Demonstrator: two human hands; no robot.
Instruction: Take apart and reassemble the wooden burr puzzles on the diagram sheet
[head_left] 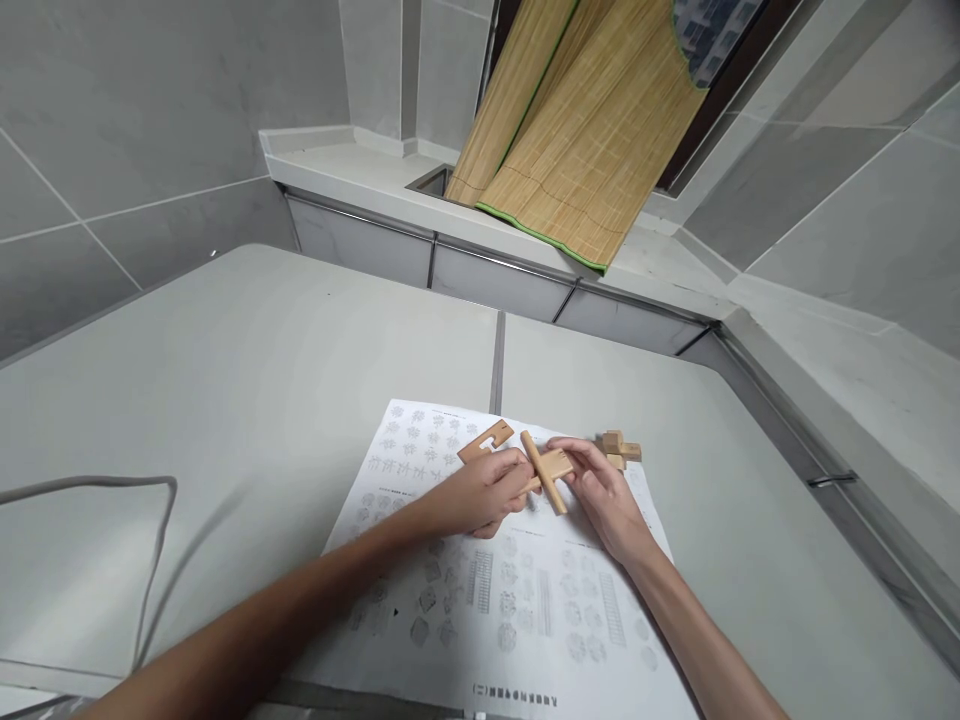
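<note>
My left hand (495, 492) is closed, its fingers pinching the left end of a small wooden puzzle assembly. A round-edged wooden stick (544, 472) crosses it at a slant, over a flat wooden piece (556, 464) with small marks on it. The fingers of my right hand (600, 492) are curled round the right edge of that flat piece. Just beyond my left hand, a notched flat wooden piece (486, 440) lies on the printed sheet (465, 640). Part of the assembly is hidden by my left fingers.
Past my right hand sits a cluster of wooden blocks (621, 448) at the sheet's edge. The pale table (262, 380) has a seam down its middle. A grey cable (161, 540) runs at the left. A rolled bamboo mat (577, 130) leans on the ledge behind.
</note>
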